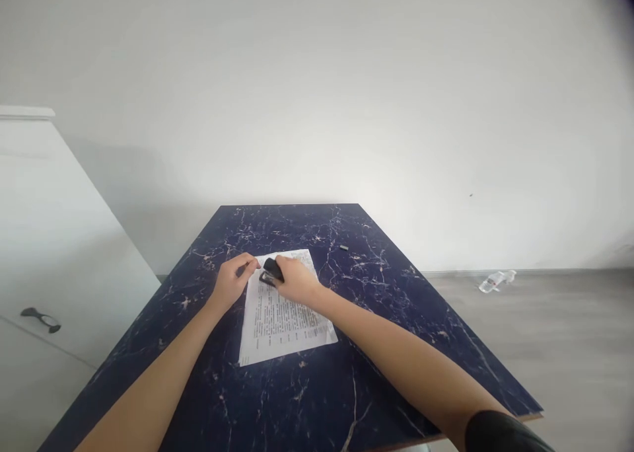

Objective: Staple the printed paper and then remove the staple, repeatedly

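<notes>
From the head view, I can see two bare arms reaching over a dark blue, white-veined desk [386,280] toward a sheet of printed paper [282,320], which lies slightly turned near the middle of the top. The right hand [300,280] is wrapped around a black stapler [273,267], fingers closed on its body, just over the upper part of the page. The stapler's nose points toward the left; whether any paper sits between its two arms I can't tell. The left hand [232,281] is at the page's upper left edge, thumb and forefinger tips brought close together; I can't make out whether they pinch the corner or only touch it. Farther back, to the right of the paper and well apart from both hands, lies a small dark greenish piece [343,248]. A black sleeve [500,432] shows on the right arm. To the left stands a white cabinet [49,207] with a dark handle [30,312]; to the right, a crumpled clear plastic wrapper [495,280] lies on the grey floor [520,333] near the pale wall [347,108].
</notes>
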`<state>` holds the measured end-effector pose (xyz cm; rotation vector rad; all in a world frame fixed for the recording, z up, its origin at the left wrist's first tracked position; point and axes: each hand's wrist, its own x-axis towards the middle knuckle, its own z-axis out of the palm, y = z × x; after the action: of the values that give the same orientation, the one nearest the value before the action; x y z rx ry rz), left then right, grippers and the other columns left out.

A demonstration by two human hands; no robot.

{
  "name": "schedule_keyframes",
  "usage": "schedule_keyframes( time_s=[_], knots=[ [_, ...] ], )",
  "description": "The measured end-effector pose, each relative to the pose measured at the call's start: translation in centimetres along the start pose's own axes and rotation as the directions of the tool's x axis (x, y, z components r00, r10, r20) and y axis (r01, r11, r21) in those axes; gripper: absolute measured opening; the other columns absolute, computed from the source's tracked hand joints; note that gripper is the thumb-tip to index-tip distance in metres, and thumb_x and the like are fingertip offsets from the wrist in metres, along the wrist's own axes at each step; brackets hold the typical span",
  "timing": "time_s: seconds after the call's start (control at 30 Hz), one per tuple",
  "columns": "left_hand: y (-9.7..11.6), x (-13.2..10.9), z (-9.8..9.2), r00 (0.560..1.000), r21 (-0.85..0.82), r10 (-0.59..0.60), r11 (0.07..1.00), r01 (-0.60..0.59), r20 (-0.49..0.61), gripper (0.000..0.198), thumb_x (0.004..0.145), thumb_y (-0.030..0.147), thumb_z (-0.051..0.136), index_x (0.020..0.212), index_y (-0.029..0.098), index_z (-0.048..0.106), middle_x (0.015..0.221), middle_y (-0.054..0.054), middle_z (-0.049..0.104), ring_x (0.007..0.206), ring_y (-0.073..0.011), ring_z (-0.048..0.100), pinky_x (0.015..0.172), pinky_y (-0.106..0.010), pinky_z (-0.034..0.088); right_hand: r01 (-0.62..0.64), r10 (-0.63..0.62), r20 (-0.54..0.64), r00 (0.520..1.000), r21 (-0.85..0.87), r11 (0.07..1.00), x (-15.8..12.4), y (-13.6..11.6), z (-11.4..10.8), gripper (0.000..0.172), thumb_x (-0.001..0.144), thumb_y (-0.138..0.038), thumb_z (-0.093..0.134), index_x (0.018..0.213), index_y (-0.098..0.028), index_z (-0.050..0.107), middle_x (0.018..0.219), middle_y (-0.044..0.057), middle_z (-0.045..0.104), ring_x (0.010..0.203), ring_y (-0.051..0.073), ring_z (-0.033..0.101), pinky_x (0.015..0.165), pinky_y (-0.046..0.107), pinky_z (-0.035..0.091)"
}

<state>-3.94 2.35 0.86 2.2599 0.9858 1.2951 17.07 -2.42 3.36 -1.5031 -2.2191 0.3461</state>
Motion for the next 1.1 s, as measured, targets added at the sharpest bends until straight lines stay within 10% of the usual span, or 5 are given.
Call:
schedule_keyframes(
  time_s=[0.17, 0.57, 0.8, 0.93, 1.1],
  knots=[
    [-1.3, 0.1, -0.4, 0.992, 0.007, -0.128, 0.992, 0.127, 0.019, 0.036, 0.101, 0.043, 0.053, 0.08, 0.019, 0.068, 0.072, -0.001, 0.063, 0.068, -0.0172, 0.058, 0.068, -0.028, 0.042, -0.023, 0.028, 0.067, 0.997, -0.067, 0.997, -0.7, 1.2, 1.5, 0.018, 0.085, -0.019, 0.062, 0.1, -0.019, 0.053, 0.102, 0.012, 0.07, 0.087, 0.026, 0.066, 0.065, 0.031, 0.042],
    [-2.9, 0.3, 0.9, 0.954, 0.002, -0.21, 0.977, 0.215, 0.213, 0.038, 0.098, 0.051, 0.054, 0.083, 0.022, 0.073, 0.078, -0.002, 0.07, 0.067, -0.0193, 0.058, 0.068, -0.03, 0.042, -0.356, 0.355, -0.022, 0.935, -0.033, 0.934, -12.4, 12.2, -5.6, 0.027, 0.091, -0.035, 0.064, 0.113, -0.022, 0.055, 0.109, 0.013, 0.07, 0.092, 0.029, 0.066, 0.069, 0.036, 0.049],
    [-3.5, 0.1, 0.3, 0.937, -0.195, -0.344, 0.916, 0.35, 0.065, 0.038, 0.094, 0.054, 0.06, 0.081, 0.022, 0.075, 0.083, -0.005, 0.069, 0.081, -0.0219, 0.06, 0.076, -0.031, 0.043, -0.247, 0.238, -0.27, 0.933, 0.001, 0.969, -7.0, 16.7, -7.6, 0.052, 0.104, -0.055, 0.034, 0.135, -0.02, 0.057, 0.14, 0.015, 0.059, 0.132, 0.031, 0.053, 0.112, 0.049, 0.041],
    [-4.5, 0.0, -0.2, 0.887, -0.449, -0.457, 0.807, 0.383, -0.066, 0.035, 0.088, 0.052, 0.068, 0.078, 0.019, 0.075, 0.073, -0.004, 0.061, 0.071, -0.018, 0.052, 0.068, -0.03, 0.041, -0.185, 0.191, 0.006, 0.982, -0.211, 0.96, -3.5, 19.0, -4.9, 0.07, 0.103, -0.06, 0.034, 0.157, -0.017, 0.04, 0.169, 0.015, 0.028, 0.158, 0.032, 0.019, 0.126, 0.051, 0.019],
    [-4.9, 0.7, -0.9, 0.82, -0.704, -0.538, 0.659, 0.265, -0.196, 0.031, 0.078, 0.046, 0.076, 0.072, 0.016, 0.071, 0.076, -0.006, 0.061, 0.065, -0.0146, 0.049, 0.062, -0.029, 0.04, -0.276, 0.34, 0.152, 0.928, -0.331, 0.902, -1.0, 17.7, -0.7, 0.076, 0.104, -0.066, 0.017, 0.166, -0.023, 0.02, 0.174, 0.011, 0.007, 0.161, 0.031, 0.001, 0.125, 0.063, 0.004]
  ],
)
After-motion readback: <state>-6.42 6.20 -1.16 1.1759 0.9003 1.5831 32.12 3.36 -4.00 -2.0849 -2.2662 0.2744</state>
